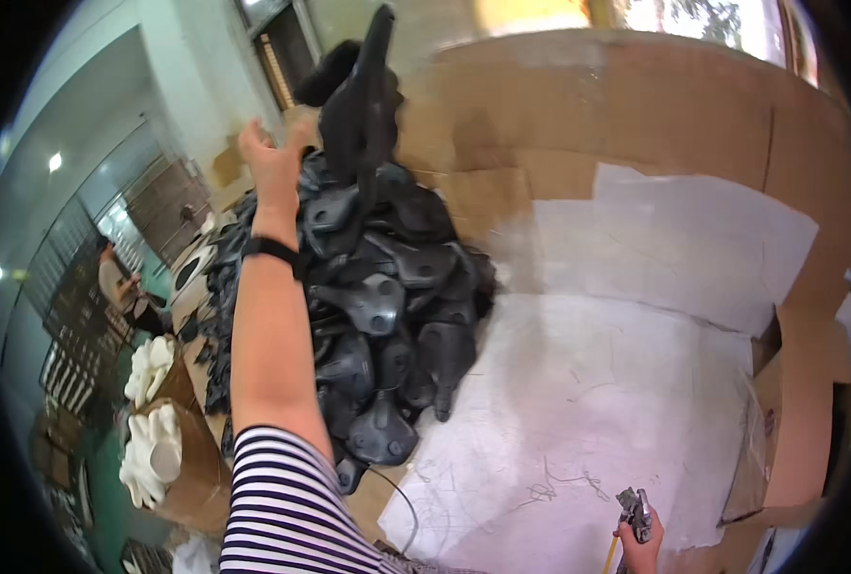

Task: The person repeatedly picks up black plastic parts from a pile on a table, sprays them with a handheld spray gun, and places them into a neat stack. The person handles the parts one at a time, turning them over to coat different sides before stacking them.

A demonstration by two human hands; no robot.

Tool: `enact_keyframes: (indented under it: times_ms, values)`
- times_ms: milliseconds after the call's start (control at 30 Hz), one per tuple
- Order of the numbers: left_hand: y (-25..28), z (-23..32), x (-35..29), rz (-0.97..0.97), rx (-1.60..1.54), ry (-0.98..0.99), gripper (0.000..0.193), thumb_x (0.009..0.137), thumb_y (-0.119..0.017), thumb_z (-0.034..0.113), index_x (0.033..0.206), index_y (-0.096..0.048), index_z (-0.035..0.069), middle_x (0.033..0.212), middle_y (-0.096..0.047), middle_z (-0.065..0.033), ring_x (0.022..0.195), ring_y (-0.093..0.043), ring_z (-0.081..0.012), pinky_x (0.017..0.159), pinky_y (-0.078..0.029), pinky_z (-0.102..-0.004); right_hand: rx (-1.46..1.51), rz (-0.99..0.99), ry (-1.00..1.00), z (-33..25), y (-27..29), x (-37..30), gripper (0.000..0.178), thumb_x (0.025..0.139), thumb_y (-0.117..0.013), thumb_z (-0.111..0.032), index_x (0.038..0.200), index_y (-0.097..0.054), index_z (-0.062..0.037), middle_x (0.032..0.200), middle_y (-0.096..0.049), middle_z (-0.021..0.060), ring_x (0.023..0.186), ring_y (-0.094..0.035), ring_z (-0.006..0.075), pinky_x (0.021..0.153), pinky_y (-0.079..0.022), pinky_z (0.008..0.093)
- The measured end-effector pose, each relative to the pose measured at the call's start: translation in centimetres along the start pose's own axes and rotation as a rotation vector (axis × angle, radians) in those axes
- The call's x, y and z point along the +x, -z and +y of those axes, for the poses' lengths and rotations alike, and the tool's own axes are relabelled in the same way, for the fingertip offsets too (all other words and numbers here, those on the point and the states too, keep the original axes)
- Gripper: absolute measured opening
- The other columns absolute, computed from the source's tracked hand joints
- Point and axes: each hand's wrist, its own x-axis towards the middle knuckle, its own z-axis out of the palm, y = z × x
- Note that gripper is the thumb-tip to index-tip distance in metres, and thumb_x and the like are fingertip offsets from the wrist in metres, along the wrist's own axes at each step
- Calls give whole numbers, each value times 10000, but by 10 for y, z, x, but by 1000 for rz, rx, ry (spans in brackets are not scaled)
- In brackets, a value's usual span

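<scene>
My left hand [278,167] reaches far out over a heap of black moulded parts [373,301], its fingers spread and blurred by motion. Just right of its fingertips a long black moulded part [356,115] stands tilted above the heap. There seems to be a small gap between that part and the fingers; whether it hangs in the air or rests on the heap I cannot tell. Low at the right, my right hand [643,547] is closed round a small grey metal hand tool [636,512], perhaps pliers. A thin yellow handle or cord shows beside that hand.
White paper [578,402] with thin scraps covers the work surface. Cardboard walls [636,105] stand behind and at the right. Boxes of white moulded parts [153,454] are at the left, and a person [124,287] is farther off. A dark cord lies near my left sleeve.
</scene>
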Motion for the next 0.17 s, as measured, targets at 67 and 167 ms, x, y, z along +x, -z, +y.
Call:
enact_keyframes:
  times_ms: [67, 167]
  values:
    - [42, 14, 26, 100, -215, 253, 726, 777, -759, 255, 1331, -395, -39, 1192, -516, -150, 1114, -504, -256, 948, -416, -356, -163, -35, -15, -6, -16, -17, 573, 834, -640, -11, 1374, -449, -31, 1090, -605, 70, 947, -563, 136, 798, -491, 262]
    - [58, -41, -27, 2, -439, 314, 692, 799, -736, 266, 1331, -403, -26, 1213, -516, -167, 1117, -516, -252, 955, -421, -354, -160, 145, 223, 23, -18, -20, 477, 705, -711, -76, 1142, -565, 44, 919, -664, 142, 805, -633, 156, 741, -507, 294]
